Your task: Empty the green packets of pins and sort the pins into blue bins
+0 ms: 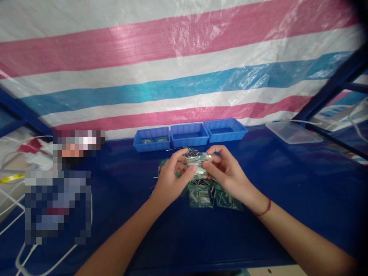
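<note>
Between my two hands is a small clear plastic bag [198,165] with shiny metal pins in it. My left hand [175,174] pinches its left side, thumb in front. On the right side, the thumb and fingers of my right hand [222,166] grip it too. Below and behind the bag lies a heap of loose metal pins [193,152], partly hidden by my hands. Closer to me are a filled greenish bag of pins [201,196] and another such bag [227,198] to its right.
Three blue bins stand in a row at the back: the left bin [152,145] holds greenish bags, beside a middle bin [189,142] and a right bin [225,136]. A clear plastic lid [293,132] lies at the right. White cables [57,260] run along the left.
</note>
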### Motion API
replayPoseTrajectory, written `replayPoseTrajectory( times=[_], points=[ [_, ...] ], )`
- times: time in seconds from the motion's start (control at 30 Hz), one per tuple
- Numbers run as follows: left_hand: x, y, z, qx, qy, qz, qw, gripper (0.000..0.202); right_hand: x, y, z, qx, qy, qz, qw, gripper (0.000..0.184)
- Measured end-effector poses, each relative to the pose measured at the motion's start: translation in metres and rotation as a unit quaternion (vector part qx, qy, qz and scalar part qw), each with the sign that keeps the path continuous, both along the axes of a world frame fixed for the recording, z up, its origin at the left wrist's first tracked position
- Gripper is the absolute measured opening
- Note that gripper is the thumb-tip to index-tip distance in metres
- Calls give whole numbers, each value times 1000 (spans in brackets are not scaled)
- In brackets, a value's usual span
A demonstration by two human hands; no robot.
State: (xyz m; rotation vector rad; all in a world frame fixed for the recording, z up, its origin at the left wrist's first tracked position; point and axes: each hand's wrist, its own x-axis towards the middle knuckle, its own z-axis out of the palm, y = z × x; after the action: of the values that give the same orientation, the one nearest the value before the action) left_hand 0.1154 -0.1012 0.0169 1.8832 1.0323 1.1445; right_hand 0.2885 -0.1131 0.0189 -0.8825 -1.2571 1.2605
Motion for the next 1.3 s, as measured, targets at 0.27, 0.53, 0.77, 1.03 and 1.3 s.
replayPoseTrajectory(
  times=[0.27,0.53,0.77,1.03,1.3],
  points=[
    [-29,64,21,20,-24,141,989,37,51,24,10,79,-253,-63,962,29],
    [-83,165,38,-1,331,252,909,33,122,39,2,-29,-581,29,813,52],
    [-58,128,32,143,367,241,887,38,117,41,-4,-3,-584,55,810,34],
    [-21,35,17,184,297,8,937,20,117,39,4,-27,-428,11,903,32],
    [-3,0,14,-103,109,-29,988,39,66,17,23,30,-193,-6,981,38]
  ],
)
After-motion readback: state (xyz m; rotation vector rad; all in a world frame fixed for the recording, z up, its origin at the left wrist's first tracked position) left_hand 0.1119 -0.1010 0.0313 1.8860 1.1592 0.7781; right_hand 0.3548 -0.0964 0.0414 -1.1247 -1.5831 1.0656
